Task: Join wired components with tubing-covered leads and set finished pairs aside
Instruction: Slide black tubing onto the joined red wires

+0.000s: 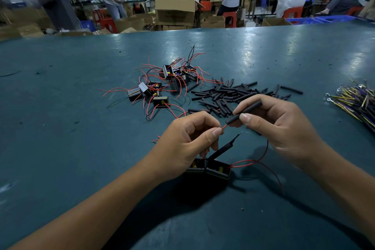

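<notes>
Head view looks down on a teal counter (60,107) where both hands work close together. The left hand (188,142) pinches the bare end of a red lead (224,127) between thumb and forefinger, its grip closed tight on the wire, with two black boxed components (211,168) lying side by side just under it. The right hand (282,126) pinches a black tube (244,112) between thumb and fingers, the tube's lower end just meeting the lead's tip. A second tube (223,148) already sits on another lead rising from the components. Beyond lie loose tubing pieces (233,95), a heap of unjoined components (162,83), and yellow-striped wires (357,101) at far right.
</notes>
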